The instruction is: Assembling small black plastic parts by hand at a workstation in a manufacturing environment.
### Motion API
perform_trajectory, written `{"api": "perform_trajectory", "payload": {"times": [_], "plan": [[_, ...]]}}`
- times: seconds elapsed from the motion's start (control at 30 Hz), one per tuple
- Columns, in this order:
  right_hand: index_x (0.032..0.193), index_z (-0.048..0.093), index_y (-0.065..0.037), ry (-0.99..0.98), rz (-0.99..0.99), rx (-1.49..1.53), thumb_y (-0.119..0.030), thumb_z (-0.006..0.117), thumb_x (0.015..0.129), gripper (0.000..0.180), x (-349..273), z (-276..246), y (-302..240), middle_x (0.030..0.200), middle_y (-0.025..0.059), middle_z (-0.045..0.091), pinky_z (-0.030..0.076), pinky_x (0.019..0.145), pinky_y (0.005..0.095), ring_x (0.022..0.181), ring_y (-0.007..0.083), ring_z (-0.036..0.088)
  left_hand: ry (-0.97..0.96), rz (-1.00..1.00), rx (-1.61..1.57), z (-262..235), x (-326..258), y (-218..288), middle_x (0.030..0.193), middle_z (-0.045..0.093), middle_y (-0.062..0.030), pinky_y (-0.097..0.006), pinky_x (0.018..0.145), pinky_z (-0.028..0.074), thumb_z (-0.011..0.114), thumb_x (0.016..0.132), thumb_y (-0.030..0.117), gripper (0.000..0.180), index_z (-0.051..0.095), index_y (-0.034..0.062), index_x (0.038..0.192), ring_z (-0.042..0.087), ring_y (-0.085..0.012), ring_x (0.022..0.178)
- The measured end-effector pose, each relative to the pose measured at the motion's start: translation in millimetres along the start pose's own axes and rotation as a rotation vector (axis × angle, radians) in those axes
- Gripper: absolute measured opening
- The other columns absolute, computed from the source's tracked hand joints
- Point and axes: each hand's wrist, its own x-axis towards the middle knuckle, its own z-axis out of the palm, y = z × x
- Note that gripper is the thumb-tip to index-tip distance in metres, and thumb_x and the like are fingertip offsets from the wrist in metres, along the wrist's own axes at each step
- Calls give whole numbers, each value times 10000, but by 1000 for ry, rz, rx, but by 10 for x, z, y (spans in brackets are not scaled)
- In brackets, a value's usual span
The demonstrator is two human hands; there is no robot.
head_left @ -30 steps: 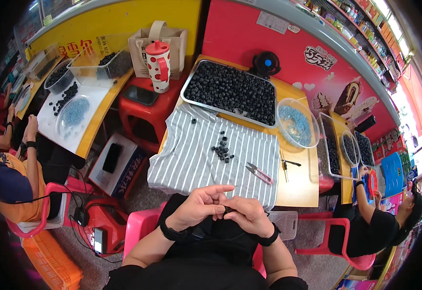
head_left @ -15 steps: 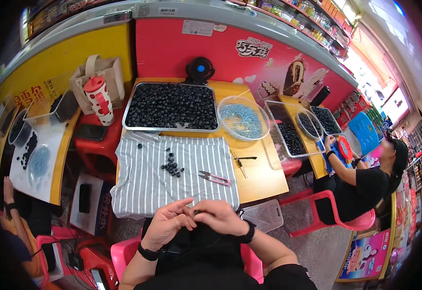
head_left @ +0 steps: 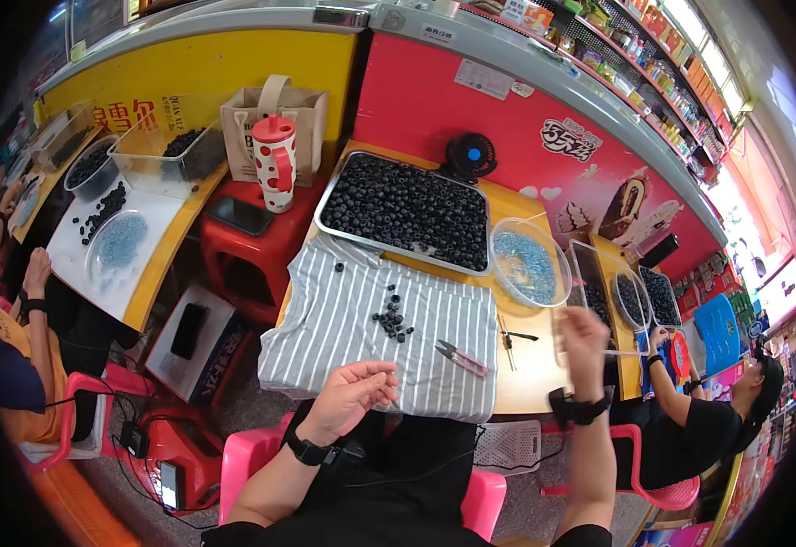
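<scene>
So here we are at the yellow table (head_left: pixel 533 387) with the striped cloth (head_left: pixel 343 319) spread in front of us. The small heap of dark beads (head_left: pixel 391 319) sits about mid-cloth, well apart from both hands, and one stray bead lies further up toward the big metal tray (head_left: pixel 407 211) full of the same beads.

Our left hand (head_left: pixel 354 394) is low at the near edge of the cloth with thumb and fingertips pinched together. Whatever it's pinching is too small to make out. Our right hand (head_left: pixel 584 335) is lifted off to the right, above the table edge, and it's blurry, so we honestly can't tell if it's clenched on anything or loose.

It looks to us like a pull-through on a fine cord (we can't actually see one, so that's our guess). To do it well, we'd keep the left pinch firm and steady and let the right hand draw up smoothly with no jerk. We'd also keep the line clear of the pink-handled snips (head_left: pixel 462 357) lying just right of the heap, and of the clear bowl of pale blue beads (head_left: pixel 527 266) behind them
</scene>
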Motion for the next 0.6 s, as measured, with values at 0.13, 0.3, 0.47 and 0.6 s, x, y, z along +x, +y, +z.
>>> {"api": "perform_trajectory", "payload": {"times": [0.13, 0.3, 0.47, 0.6], "plan": [[925, 651, -5, -489, -285, -171, -24, 715, 769, 170, -271, 1042, -314, 780, 60, 612, 468, 575, 257, 687, 132, 605, 21, 26, -16, -8, 12, -49, 1016, 653, -120, -263, 763, 530, 547, 944, 48, 267, 569, -56, 1190, 660, -173, 859], [897, 631, -30, -627, -497, -388, -51, 632, 775, 123, -85, 1821, -348, 836, 150, 568, 472, 665, 447, 770, 376, 580, 30, 23, -44, -39, 26, -84, 1025, 648, -127, -280, 786, 536, 555, 938, 40, 275, 560, -61, 1194, 660, -185, 868], [773, 617, -3, -689, -434, -425, -13, 578, 750, 47, 102, 2114, -129, 787, 193, 598, 469, 664, 465, 745, 399, 586, 0, 15, -72, -39, 42, -92, 1048, 637, -148, -297, 806, 525, 538, 939, 25, 291, 533, -67, 1215, 654, -215, 909], [768, 613, 14, -623, -446, -347, -10, 570, 743, 55, 88, 2058, -168, 752, 181, 616, 474, 610, 424, 693, 371, 601, 6, 29, -72, -61, 42, -86, 1061, 631, -148, -295, 807, 524, 537, 944, 35, 300, 522, -66, 1227, 651, -212, 912]]}}
